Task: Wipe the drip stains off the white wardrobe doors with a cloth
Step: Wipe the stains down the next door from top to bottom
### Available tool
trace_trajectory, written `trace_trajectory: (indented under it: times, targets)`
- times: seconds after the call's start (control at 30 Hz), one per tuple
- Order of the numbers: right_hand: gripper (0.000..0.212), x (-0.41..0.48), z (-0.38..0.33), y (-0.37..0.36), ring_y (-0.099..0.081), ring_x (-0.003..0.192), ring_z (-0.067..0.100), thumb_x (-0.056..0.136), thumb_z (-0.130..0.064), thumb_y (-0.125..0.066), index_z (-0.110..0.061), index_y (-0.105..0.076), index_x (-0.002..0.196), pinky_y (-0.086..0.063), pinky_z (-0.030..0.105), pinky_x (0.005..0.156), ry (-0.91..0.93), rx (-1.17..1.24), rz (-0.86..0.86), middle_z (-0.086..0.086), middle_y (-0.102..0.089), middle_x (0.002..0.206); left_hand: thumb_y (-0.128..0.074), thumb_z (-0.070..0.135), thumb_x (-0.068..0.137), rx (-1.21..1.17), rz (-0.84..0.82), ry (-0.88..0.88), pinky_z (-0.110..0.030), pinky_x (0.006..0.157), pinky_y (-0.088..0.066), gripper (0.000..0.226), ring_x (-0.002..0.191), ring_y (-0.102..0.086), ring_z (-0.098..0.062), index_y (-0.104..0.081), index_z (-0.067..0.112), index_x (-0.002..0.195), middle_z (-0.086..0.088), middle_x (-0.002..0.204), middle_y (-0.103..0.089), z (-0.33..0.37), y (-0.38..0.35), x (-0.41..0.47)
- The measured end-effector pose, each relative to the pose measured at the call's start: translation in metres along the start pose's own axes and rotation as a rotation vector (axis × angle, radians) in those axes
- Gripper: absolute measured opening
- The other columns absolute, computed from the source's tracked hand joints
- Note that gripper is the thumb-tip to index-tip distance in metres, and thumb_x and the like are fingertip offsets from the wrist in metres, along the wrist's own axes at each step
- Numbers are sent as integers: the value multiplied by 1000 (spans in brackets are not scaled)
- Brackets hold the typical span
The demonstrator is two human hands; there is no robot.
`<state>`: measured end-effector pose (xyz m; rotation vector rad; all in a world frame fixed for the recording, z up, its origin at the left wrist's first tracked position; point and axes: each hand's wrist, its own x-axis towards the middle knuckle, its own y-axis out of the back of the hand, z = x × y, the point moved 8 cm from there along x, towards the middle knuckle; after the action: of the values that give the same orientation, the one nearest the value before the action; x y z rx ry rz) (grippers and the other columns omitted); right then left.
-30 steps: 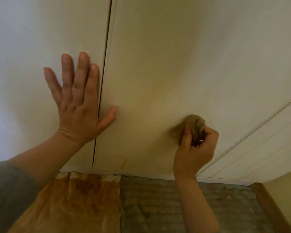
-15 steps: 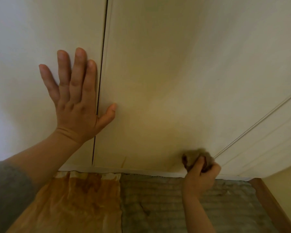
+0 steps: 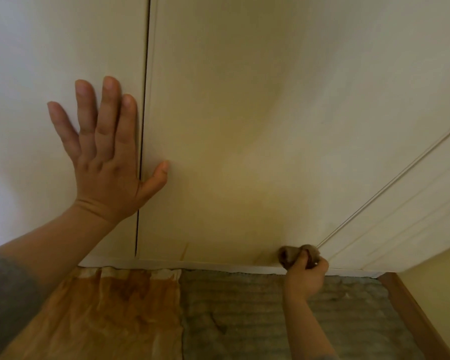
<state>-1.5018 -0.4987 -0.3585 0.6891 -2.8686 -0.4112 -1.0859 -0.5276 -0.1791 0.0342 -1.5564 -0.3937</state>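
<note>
Two grips on the wardrobe doors (image 3: pixel 244 100). Left grip (image 3: pixel 107 162) lies flat, fingers spread, on the left door, thumb across the gap. Right grip (image 3: pixel 305 278) pinches bunched brown cloth (image 3: pixel 286 254) against the middle door's bottom edge, right corner. Drip stain (image 3: pixel 184 252) left of it.

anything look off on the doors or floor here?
A yellowish drip streak runs slanted near the bottom of the middle door, right of the door gap. A fainter streak sits just left of the cloth that the right hand grips. Below, the orange sheet is wrinkled and blotched brown.
</note>
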Motion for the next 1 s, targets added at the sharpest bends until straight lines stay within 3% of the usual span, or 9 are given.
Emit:
trace_trajectory:
  times: [0.13,0.23,0.3,0.4,0.5,0.57,0.77,0.87,1.0]
  targets:
    - [20,-18,-92,26,-57,90,14,101,-15,-51,-3,-51,116,-46,13,71,419,252,61,5,-57,103,-40,59,94,-41,-24,30,-74,113,-3,88,150,16,-21,2,16,159,6,165,16,-2,-1,-1]
    - [24,-16,-139,17,-57,94,12,97,-13,-50,0,-53,117,-47,17,82,625,337,79,9,-58,105,-41,59,94,-42,-28,27,-78,107,-7,88,150,16,-22,1,15,159,6,165,16,-2,-2,-1]
    - [30,-8,-134,9,-58,101,21,95,-17,-47,0,-54,119,-47,26,88,642,302,109,14,-59,110,-40,59,94,-34,-27,21,-74,109,-4,89,150,17,-22,1,15,159,6,165,17,-1,-2,-1]
    - [25,11,-76,5,-59,103,28,98,-17,-45,-10,-52,121,-47,33,85,429,169,125,11,-61,113,-39,60,95,-38,-26,25,-70,111,0,88,150,18,-21,3,16,158,7,164,18,-2,-2,-2]
    - [17,21,-1,-1,-56,91,28,100,-9,-45,-8,-49,117,-44,36,76,101,-109,-48,16,-61,108,-40,60,94,-50,-40,28,-80,107,-9,88,150,16,-21,2,16,159,7,164,17,-4,-4,-2]
    - [17,11,20,-6,-54,87,26,100,-10,-48,-4,-52,116,-42,33,72,61,-178,-163,18,-62,106,-40,60,95,-58,-43,33,-81,105,-10,88,150,16,-21,2,16,159,7,164,17,-5,-4,-2]
    - [8,-44,-16,-17,-57,89,19,100,-12,-50,-11,-52,108,-42,18,65,164,68,-240,1,-58,96,-38,59,95,-32,-60,3,-55,115,14,88,149,20,-22,3,14,158,5,164,19,0,0,-1]
    - [14,-85,-50,-23,-58,86,0,99,-8,-52,-20,-53,107,-45,7,67,375,164,-343,-5,-60,96,-37,58,95,-7,-98,-59,-54,117,12,87,150,19,-23,1,11,158,2,164,20,1,3,-2]
    - [19,-157,-86,-41,-55,91,-1,94,-17,-56,-33,-51,104,-48,12,75,768,133,-603,-13,-58,99,-39,55,96,20,-183,-187,-54,121,6,82,152,11,-26,-8,10,158,-3,165,13,-10,11,-11]
